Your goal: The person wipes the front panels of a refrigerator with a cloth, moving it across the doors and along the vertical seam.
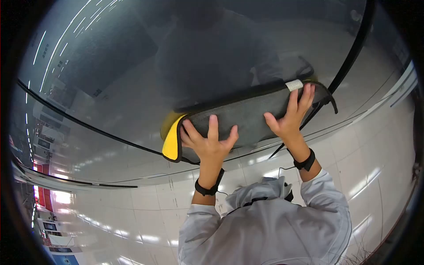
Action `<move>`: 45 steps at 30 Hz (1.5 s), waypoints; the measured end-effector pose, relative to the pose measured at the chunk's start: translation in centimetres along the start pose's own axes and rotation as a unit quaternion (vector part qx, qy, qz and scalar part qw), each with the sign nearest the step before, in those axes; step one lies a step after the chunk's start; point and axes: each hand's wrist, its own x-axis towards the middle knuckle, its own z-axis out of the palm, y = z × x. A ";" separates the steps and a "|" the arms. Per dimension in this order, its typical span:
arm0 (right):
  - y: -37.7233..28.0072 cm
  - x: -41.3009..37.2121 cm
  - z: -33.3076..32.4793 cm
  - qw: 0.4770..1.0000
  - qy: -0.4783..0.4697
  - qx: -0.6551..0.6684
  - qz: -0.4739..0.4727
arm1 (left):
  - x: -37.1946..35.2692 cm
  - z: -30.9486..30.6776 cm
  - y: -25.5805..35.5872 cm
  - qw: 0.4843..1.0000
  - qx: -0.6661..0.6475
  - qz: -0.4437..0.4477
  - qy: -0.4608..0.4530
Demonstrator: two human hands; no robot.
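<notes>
A grey cleaning cloth (247,117) with black edging lies stretched across a dark, glossy glass pane (212,53). Its left corner is folded over and shows a yellow underside (172,139), and a white tag sits on the upper edge near the right end. My left hand (206,140) presses on the left part of the cloth, fingers spread. Fingers apart, my right hand (292,115) lies against the right part, its fingertips by the white tag (294,85). Both palms face the glass.
A long black strip (88,124) crosses the pane at left, and another dark strip (353,53) slants down at right behind the cloth's end. Pale floor tiles (150,212) lie below. Black bands with thin cables circle both wrists. Reflections cover the glass.
</notes>
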 end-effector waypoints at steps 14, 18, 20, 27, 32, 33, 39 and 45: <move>-0.4 1.1 0.5 0.999 0.039 -0.016 -0.016 | 0.8 0.0 -0.7 0.998 0.027 0.001 0.051; -0.7 -0.1 1.0 0.999 0.032 -0.022 -0.013 | -0.8 0.5 -1.3 0.999 0.023 -0.003 0.027; -0.6 -0.9 1.3 0.999 0.029 -0.024 -0.015 | -1.8 0.9 -1.4 1.000 0.014 -0.006 0.011; -0.8 -5.0 2.0 0.999 -0.015 -0.033 -0.005 | -5.3 2.0 -2.0 1.000 0.018 -0.002 -0.005; -0.9 -6.4 2.1 0.999 -0.035 -0.023 0.010 | -6.6 2.3 -2.3 1.000 0.002 -0.006 -0.015; -1.1 -6.3 2.2 0.999 -0.037 -0.017 0.012 | -6.4 2.2 -2.4 1.000 0.003 -0.006 -0.013; -0.3 -3.7 0.9 0.999 -0.034 0.012 -0.012 | -4.3 1.4 -1.6 1.000 -0.010 -0.007 -0.005; -0.7 2.4 -0.3 1.000 0.005 0.028 -0.005 | 1.2 -0.2 -0.8 1.000 -0.009 0.001 0.028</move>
